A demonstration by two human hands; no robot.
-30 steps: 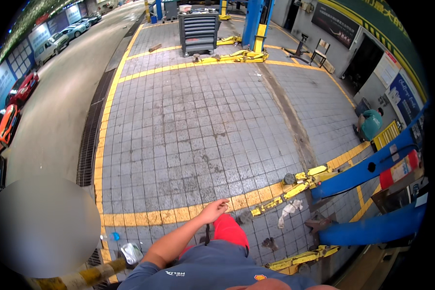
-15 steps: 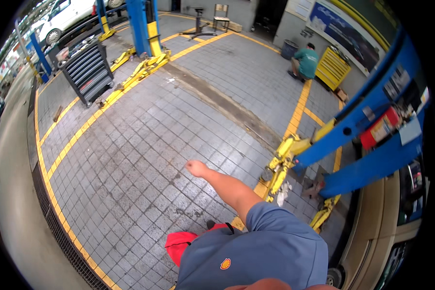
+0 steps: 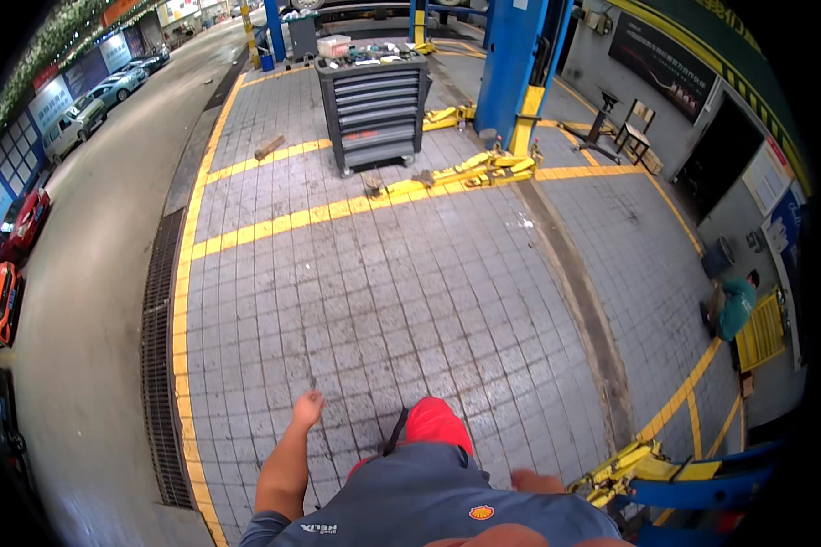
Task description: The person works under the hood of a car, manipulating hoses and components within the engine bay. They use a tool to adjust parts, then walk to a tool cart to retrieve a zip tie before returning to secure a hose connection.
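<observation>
My left hand [image 3: 308, 408] hangs forward over the grey tiled floor [image 3: 374, 310], at the end of a bare forearm. Its fingers look curled in, and I see nothing in them. Low on the right, my right hand [image 3: 535, 481] shows beside my dark grey shirt [image 3: 410, 488]; it is smeared and its fingers cannot be made out. Neither hand touches anything that I can see. Red cloth [image 3: 438, 424] covers my leg just ahead of the shirt.
A grey drawer cart [image 3: 379, 114] with tools on top stands ahead. Right of it rise a blue lift post [image 3: 511, 73] and low yellow lift arms [image 3: 483, 173]. Another lift arm [image 3: 625, 465] lies near right. A person in green [image 3: 734, 305] crouches by a yellow drawer cabinet [image 3: 762, 333].
My view has swung left, so the drawer cart now stands ahead and the crouching person at the right rim. My right arm has drawn back; my left arm has come into view.
</observation>
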